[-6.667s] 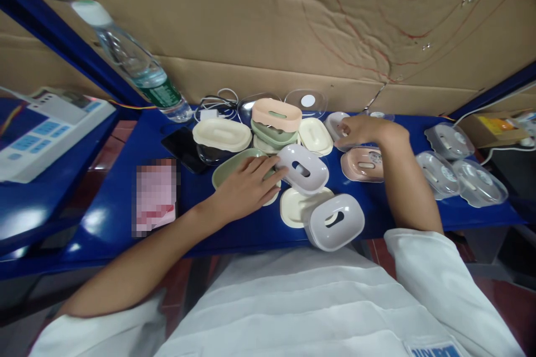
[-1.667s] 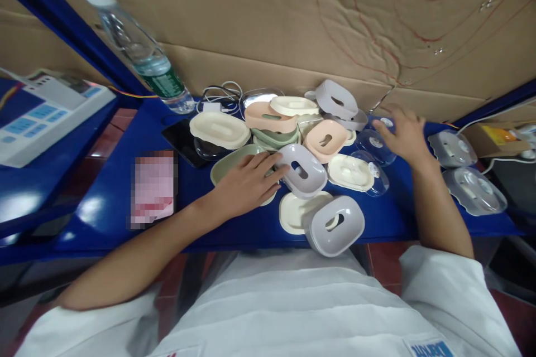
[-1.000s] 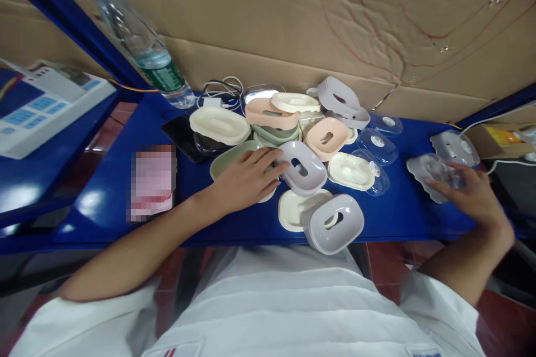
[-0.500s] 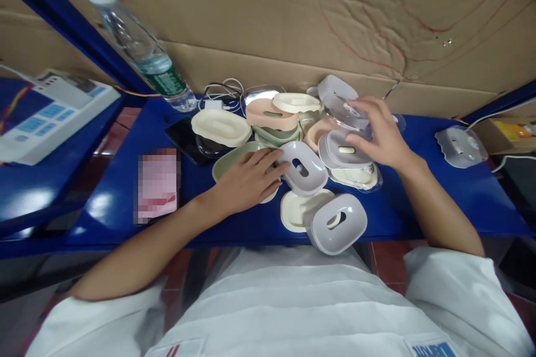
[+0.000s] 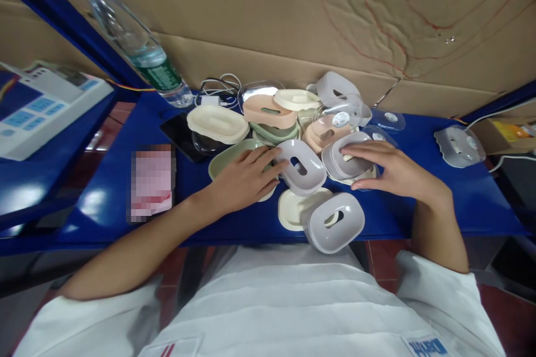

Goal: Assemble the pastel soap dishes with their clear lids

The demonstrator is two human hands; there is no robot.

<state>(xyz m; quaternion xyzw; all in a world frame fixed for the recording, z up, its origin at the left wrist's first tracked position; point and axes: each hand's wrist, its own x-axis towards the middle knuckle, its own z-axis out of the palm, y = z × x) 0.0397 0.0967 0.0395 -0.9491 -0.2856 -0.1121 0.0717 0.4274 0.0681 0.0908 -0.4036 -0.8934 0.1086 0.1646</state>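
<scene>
My left hand (image 5: 243,177) lies with fingers spread over a green oval tray (image 5: 224,163). Its fingertips meet the left rim of a grey oval case with a slot (image 5: 307,178). My right hand (image 5: 387,170) reaches over another grey oval slotted case (image 5: 335,157), fingers across its inside and thumb at its lower right edge. That case rests on a cream piece mostly hidden beneath it. A third grey slotted case (image 5: 349,234) overlaps a cream oval tray (image 5: 291,212) at the table's front edge. Behind the right hand sits a clear plastic cover with a round sticker (image 5: 320,116).
Peach slotted case (image 5: 263,114), cream trays (image 5: 218,122) and another grey case (image 5: 335,85) crowd the back of the blue table (image 5: 452,201). A water bottle (image 5: 161,72), a dark phone (image 5: 178,136) and a power strip (image 5: 54,117) are left. A clear cover (image 5: 460,146) lies right.
My right hand has come down and nearer, from the clear cover at the back to the grey slotted case. The clear cover now lies on the pile. My left hand stays in place.
</scene>
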